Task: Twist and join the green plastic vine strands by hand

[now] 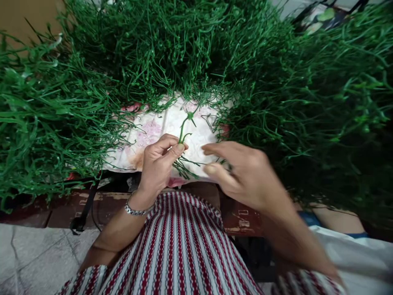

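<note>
My left hand (159,164) pinches a thin green plastic stem (185,125) between thumb and fingers, holding it upright over a white floral cloth (159,129). More green sprigs (184,169) stick out below that hand. My right hand (242,172) hovers just right of it, blurred, its fingers spread and pointing left toward the sprigs; whether it holds anything is unclear. A metal bracelet (135,209) circles my left wrist.
Big heaps of green artificial stems (76,106) surround the cloth on the left, back and right (322,114). A worn wooden edge (101,203) runs below. My striped red-and-white garment (178,254) fills the foreground; tiled floor (33,258) lies at lower left.
</note>
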{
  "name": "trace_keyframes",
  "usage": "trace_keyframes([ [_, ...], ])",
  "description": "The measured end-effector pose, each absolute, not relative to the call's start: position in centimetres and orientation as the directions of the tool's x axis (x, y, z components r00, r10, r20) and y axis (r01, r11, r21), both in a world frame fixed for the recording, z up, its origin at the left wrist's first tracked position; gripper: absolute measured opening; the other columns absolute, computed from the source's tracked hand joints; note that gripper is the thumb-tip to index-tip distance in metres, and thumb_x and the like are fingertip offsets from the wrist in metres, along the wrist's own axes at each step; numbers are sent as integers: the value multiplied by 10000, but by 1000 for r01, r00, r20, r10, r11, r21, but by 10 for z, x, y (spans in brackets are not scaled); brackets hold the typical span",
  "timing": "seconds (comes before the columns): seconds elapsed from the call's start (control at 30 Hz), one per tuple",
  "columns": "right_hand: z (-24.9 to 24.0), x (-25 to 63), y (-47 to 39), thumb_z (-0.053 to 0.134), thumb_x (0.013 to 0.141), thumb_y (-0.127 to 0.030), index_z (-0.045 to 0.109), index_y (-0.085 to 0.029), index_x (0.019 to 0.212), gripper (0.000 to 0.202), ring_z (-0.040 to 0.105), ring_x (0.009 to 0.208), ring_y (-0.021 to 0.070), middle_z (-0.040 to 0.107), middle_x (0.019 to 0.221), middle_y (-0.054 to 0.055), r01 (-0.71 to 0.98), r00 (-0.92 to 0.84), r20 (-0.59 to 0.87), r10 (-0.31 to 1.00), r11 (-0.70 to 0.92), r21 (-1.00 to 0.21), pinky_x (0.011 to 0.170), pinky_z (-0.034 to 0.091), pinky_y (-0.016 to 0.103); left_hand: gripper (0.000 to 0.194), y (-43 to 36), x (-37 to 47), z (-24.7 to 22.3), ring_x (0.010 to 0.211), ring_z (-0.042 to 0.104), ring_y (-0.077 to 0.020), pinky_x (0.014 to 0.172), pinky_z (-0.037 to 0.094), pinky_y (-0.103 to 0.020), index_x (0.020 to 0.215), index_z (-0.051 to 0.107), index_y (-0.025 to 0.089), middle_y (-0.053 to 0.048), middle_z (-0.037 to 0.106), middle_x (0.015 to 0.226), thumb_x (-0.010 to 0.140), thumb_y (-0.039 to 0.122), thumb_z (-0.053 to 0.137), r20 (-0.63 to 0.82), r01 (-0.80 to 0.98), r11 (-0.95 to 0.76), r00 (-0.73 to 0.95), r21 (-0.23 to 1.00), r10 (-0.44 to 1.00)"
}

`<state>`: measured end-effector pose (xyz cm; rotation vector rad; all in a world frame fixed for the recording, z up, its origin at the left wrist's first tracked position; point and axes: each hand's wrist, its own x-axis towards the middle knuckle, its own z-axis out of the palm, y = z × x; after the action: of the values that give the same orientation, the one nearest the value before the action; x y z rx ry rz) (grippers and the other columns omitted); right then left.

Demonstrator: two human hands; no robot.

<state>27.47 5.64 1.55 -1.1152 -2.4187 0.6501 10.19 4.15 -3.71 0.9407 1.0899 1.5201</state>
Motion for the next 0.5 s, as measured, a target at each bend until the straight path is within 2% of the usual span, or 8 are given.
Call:
trace_keyframes([
  [0.1,-1,250,57,468,885,-408,592,-130,954,312,572,790,169,634,867,74,612,-632,82,770,561,-558,686,400,264,59,39,105,-34,782,560,-131,756,440,-253,670,677,168,-19,578,774,719,200,673,42,-298,-104,-208,949,977],
  [0.2,-19,243,62,480,883,-320,591,-138,817,223,533,681,118,604,749,29,574,-673,0,739,523,-630,623,363,223,54,38,96,-35,754,574,-132,754,458,-257,694,694,173,-20,602,758,723,214,674,28,-315,-73,-146,946,989],
  [0.27,-25,247,64,472,885,-254,595,-138,797,191,529,693,103,598,750,20,502,-687,34,726,508,-700,649,367,209,76,35,85,-37,755,593,-136,749,468,-249,772,711,180,-27,641,768,735,229,668,13,-270,-31,-69,962,998],
  [0.4,-28,255,62,492,863,-179,615,-133,850,133,557,750,96,622,822,30,380,-660,112,743,459,-803,702,392,198,260,22,67,-43,820,621,-146,747,479,-224,974,682,192,-42,683,892,716,230,687,-92,-130,106,112,986,990],
  [0.5,-31,255,60,510,838,-141,623,-132,841,113,566,748,103,631,811,34,365,-647,138,750,464,-807,702,403,205,236,11,68,-48,760,616,-136,707,480,-213,935,669,169,-37,673,841,705,216,688,-130,-23,133,106,991,986],
])
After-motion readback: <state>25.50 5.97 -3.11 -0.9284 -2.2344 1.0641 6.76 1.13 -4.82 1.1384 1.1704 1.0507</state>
